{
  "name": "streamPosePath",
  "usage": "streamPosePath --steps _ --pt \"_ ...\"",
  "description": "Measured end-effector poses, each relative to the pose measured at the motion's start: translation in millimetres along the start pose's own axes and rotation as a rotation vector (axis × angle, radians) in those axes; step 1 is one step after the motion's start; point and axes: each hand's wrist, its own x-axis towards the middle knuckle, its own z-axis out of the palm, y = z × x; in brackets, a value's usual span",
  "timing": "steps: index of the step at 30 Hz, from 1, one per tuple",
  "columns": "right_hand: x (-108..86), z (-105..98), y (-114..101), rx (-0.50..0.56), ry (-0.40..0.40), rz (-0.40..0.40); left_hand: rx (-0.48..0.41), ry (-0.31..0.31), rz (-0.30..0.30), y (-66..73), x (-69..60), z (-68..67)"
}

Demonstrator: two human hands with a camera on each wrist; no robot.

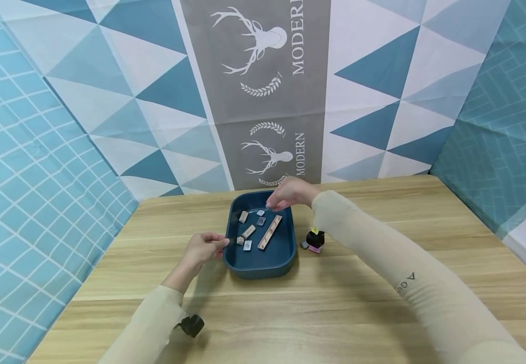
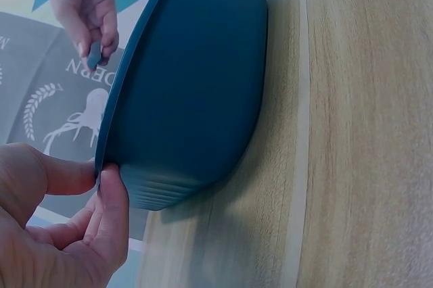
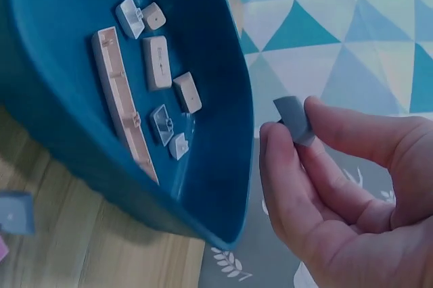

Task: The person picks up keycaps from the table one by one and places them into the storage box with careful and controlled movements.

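Observation:
A dark blue plastic basin [image 1: 263, 263] stands on the wooden table. My left hand [image 1: 201, 247] pinches its left rim between thumb and fingers, plain in the left wrist view. Over the basin's far right part is my right hand [image 1: 290, 192], pinching a small grey keycap [image 3: 295, 120] between thumb and fingertips. Loose keycaps lie on the basin floor: a long beige spacebar [image 3: 120, 99] with its hollow side up, a beige enter key [image 3: 157, 63], and several smaller beige and grey-blue ones.
Just right of the basin, a grey keycap [image 1: 304, 245] and a pink keycap [image 1: 316, 249] lie on the table [image 1: 335, 313]. A small black device [image 1: 192, 325] hangs at the left sleeve, another [image 1: 315, 237] below the right sleeve. A patterned cloth [image 1: 372, 91] hangs behind.

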Motion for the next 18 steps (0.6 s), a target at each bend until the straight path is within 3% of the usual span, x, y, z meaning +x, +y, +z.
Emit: streamPosePath --steps 18 --pt "13.4 33 -23 -0.104 0.078 0.0 -0.002 -0.001 0.01 -1.2 0.1 -0.1"
